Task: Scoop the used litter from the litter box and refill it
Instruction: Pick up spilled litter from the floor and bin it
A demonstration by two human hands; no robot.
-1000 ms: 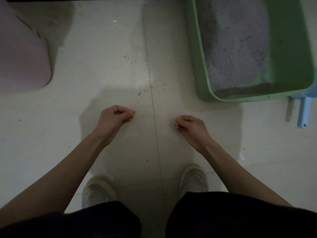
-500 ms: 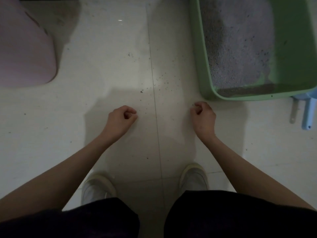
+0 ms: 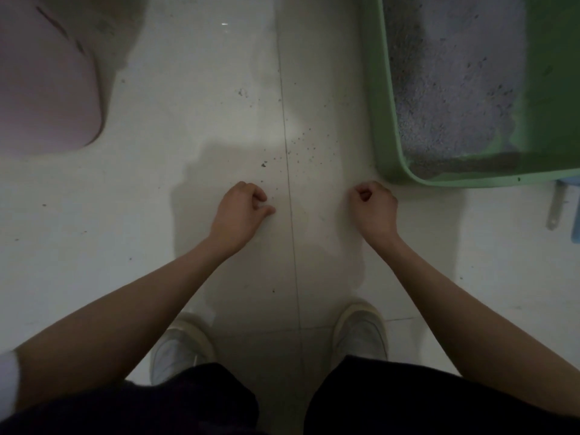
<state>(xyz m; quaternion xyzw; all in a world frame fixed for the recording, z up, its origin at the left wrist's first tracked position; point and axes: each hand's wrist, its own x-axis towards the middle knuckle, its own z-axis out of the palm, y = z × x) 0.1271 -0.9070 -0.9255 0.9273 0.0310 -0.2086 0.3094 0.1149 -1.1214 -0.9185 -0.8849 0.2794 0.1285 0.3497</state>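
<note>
A pink bin point(image 3: 44, 86) is sitting at the far left on the pale tiled floor point(image 3: 188, 120), and dark crumbs of spilled litter point(image 3: 301, 149) are lying scattered along the tile seam ahead of the hands. A blue scoop point(image 3: 576, 208) is peeking in at the right edge, just beside the near corner of the green litter box point(image 3: 381, 120). The box is lying to the front right, grey litter point(image 3: 448, 83) covering its left part, its green bottom showing bare on the right.

The left hand point(image 3: 240, 211) is hanging over the floor with fingers curled in, its grip closed on nothing. The right hand point(image 3: 375, 207) is doing the same — a loose fist, just short of the box's near left corner, not touching it.

Two white shoes point(image 3: 361, 334) are standing below the hands — open floor is lying between the bin and the box.
</note>
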